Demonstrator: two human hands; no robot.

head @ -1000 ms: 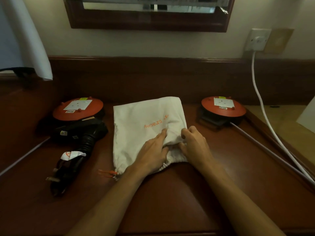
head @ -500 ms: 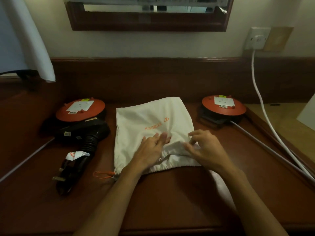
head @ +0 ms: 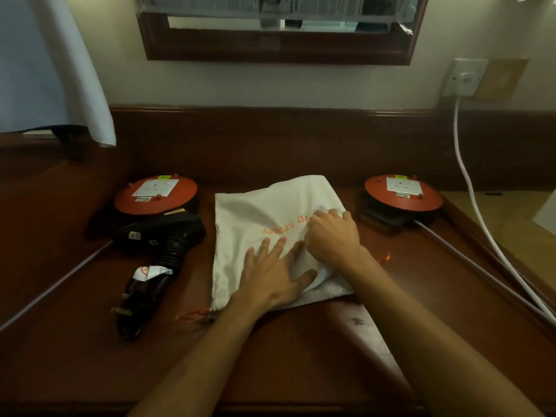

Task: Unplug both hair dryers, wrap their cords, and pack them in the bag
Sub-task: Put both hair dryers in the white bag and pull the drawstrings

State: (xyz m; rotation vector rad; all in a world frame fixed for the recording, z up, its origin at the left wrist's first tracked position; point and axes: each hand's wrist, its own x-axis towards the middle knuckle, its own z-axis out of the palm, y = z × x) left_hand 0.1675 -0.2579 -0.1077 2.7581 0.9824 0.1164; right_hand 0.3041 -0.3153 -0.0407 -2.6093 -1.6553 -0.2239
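While both hands worked at the white drawstring bag (head: 270, 212) lying flat at the centre of the bench (head: 316, 350), one black hair dryer (head: 162, 236) lay just left of it, apart from the cloth. The left hand (head: 272, 273) rested on the bag with fingers spread and straight, pressing the near half down. The right hand (head: 334, 236) sat on the bag's right side with fingers curled; whether that grip pinched the cloth could not be told.

The dryer's long axis ran from its body at the far end, just beside the left reel, to its handle and bundled cord (head: 141, 299) pointing near and slightly left. It lay to the left of both hands, and the left hand was the nearer. The bag's mouth, with its orange drawstring (head: 192, 315), faced the near edge.

Count: one bag; one hair dryer visible, the second not in view; two orange cable reels (head: 156, 195) (head: 403, 192); one wall socket (head: 464, 78) with a white cable (head: 469, 182).
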